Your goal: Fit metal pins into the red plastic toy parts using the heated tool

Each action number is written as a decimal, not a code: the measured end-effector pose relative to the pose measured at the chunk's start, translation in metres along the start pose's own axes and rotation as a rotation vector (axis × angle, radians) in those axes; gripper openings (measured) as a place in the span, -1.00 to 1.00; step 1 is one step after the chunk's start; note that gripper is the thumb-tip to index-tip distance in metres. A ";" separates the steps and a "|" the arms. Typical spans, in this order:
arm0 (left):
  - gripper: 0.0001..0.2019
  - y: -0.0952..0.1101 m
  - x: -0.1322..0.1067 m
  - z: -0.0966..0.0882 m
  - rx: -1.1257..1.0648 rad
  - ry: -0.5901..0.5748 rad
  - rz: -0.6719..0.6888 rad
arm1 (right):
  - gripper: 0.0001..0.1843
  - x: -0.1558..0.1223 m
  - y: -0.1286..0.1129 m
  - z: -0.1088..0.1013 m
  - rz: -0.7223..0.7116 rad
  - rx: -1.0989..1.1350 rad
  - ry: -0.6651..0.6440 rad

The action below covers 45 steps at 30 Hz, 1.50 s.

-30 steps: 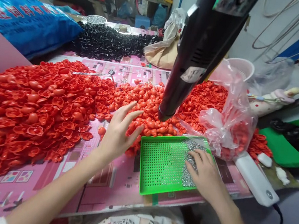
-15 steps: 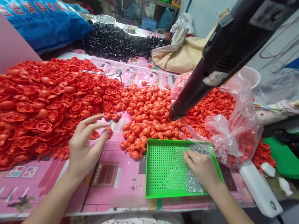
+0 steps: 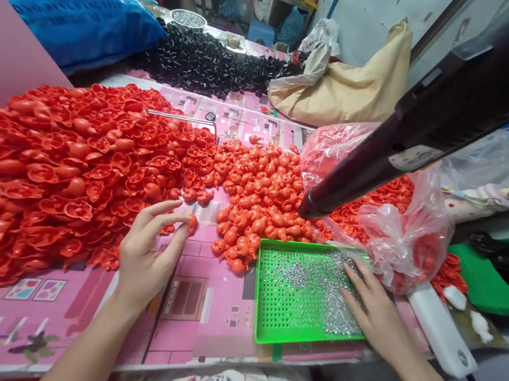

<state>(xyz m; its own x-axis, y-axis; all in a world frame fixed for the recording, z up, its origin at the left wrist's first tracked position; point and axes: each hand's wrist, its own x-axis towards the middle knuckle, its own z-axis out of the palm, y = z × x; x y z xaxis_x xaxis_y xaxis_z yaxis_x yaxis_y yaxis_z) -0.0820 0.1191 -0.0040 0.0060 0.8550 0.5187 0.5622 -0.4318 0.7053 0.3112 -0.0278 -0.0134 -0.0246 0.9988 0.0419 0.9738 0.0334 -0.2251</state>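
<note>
Left hand (image 3: pixel 146 257): narrow grip, red plastic cap (image 3: pixel 192 225) pinched between fingertips, above pink worktop (image 3: pixel 184 298). Right hand (image 3: pixel 375 312): grip wide, fingers spread, touching metal pins (image 3: pixel 337 307) in green perforated tray (image 3: pixel 259 288).

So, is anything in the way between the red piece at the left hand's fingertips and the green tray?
Yes. A heap of small round red pieces lies on the pink printed mat between the red piece at the left hand's fingertips and the left rim of the green tray.
</note>
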 end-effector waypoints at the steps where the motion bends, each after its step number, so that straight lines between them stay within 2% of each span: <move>1: -0.90 0.000 0.000 0.000 -0.004 -0.009 0.002 | -0.47 -0.002 0.001 0.005 0.037 -0.013 -0.008; 4: -0.90 0.001 -0.001 0.001 -0.018 -0.013 0.009 | -0.43 -0.001 -0.014 0.022 0.101 0.007 -0.008; 7: -0.91 0.001 -0.001 0.001 -0.025 -0.008 0.002 | -0.41 0.007 -0.046 0.032 0.102 0.030 -0.011; 9: -0.92 0.001 -0.002 0.001 -0.023 -0.010 -0.007 | -0.42 0.011 -0.069 0.030 0.081 0.062 -0.041; 12: -0.92 0.000 -0.002 0.001 -0.019 -0.021 -0.004 | -0.45 0.013 -0.090 0.016 0.017 0.215 -0.170; 14: -0.91 -0.001 -0.002 0.001 -0.022 -0.027 0.000 | -0.48 0.013 -0.088 0.006 0.017 0.317 -0.222; 17: -0.91 -0.002 -0.002 0.002 -0.032 -0.025 -0.015 | -0.49 0.012 -0.065 0.004 0.171 0.197 -0.118; 19: -0.91 -0.002 -0.003 0.002 -0.036 -0.024 -0.017 | -0.42 0.014 -0.048 0.012 0.269 0.060 -0.046; 22: -0.91 -0.001 -0.003 0.003 -0.042 -0.036 -0.001 | -0.30 0.017 -0.041 0.030 0.281 -0.008 -0.043; 24: -0.91 -0.001 -0.003 0.004 -0.047 -0.048 0.002 | -0.27 0.019 -0.049 0.039 0.234 -0.028 -0.078; 27: -0.90 0.001 -0.004 0.004 -0.053 -0.055 -0.005 | -0.25 0.020 -0.065 0.041 0.130 -0.044 -0.152; 34: -0.90 0.003 -0.004 0.004 -0.065 -0.049 -0.007 | -0.24 0.032 -0.076 0.023 -0.170 -0.089 -0.339; 41: -0.91 0.002 -0.003 0.004 -0.058 -0.046 -0.014 | -0.28 0.057 -0.089 0.009 -0.482 -0.043 -0.428; 45: -0.91 -0.001 -0.004 0.004 -0.044 -0.051 -0.019 | -0.38 0.059 -0.080 -0.003 -0.662 0.022 -0.530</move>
<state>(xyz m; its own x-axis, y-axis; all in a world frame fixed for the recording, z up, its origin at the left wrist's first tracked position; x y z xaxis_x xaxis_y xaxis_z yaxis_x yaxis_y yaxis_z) -0.0790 0.1177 -0.0087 0.0389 0.8762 0.4803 0.5254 -0.4268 0.7360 0.2322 0.0278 0.0104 -0.6960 0.6573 -0.2890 0.7167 0.6120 -0.3343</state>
